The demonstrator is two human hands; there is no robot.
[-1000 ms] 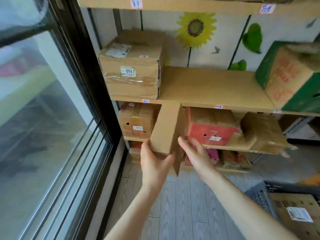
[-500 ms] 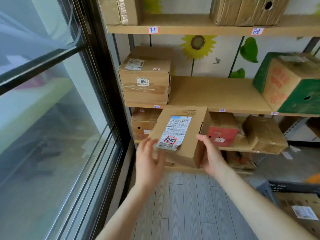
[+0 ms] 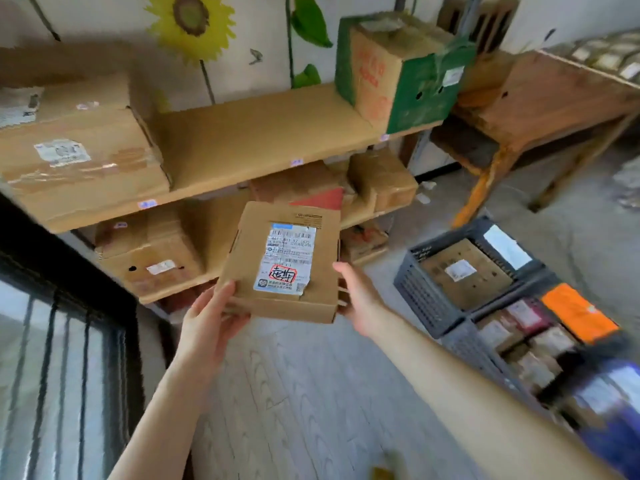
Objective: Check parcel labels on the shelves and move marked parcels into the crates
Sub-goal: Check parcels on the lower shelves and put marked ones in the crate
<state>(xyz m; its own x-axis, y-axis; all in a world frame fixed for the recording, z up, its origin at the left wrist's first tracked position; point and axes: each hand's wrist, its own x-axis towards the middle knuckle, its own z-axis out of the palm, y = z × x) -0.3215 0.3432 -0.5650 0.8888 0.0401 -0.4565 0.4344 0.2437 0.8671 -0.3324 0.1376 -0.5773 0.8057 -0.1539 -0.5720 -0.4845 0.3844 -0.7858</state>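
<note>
flat cardboard parcel (image 3: 242, 265) up in the air, held out in front of the shelves, face towards the camera, and its white label (image 3: 291, 251) carries a handwritten mark in a red box (image 3: 283, 274) near the bottom. the left hand (image 3: 207, 323) grips the parcel's lower left corner, thumb on the face, fingers curled underneath. the right hand (image 3: 360, 299) clamps the parcel's right edge, thumb along the side, the other fingers hidden behind the card. just behind the parcel, a red box (image 3: 322, 199) peeks over its top edge on the lower shelf, and left of the parcel on that shelf sits a brown box with holes (image 3: 152, 258). above the parcel runs the middle shelf board (image 3: 249, 140), with a big taped box (image 3: 79, 157) up and to the left and a green box (image 3: 398, 71) up and to the right. right of the parcel, down on the floor, a dark crate (image 3: 426, 299) holds one labelled box (image 3: 464, 275). further right of the parcel and nearer the camera, a second crate (image 3: 464, 341) is packed with parcels, an orange packet (image 3: 578, 313) on top. below the parcel, grey plank floor (image 3: 294, 393).
</note>
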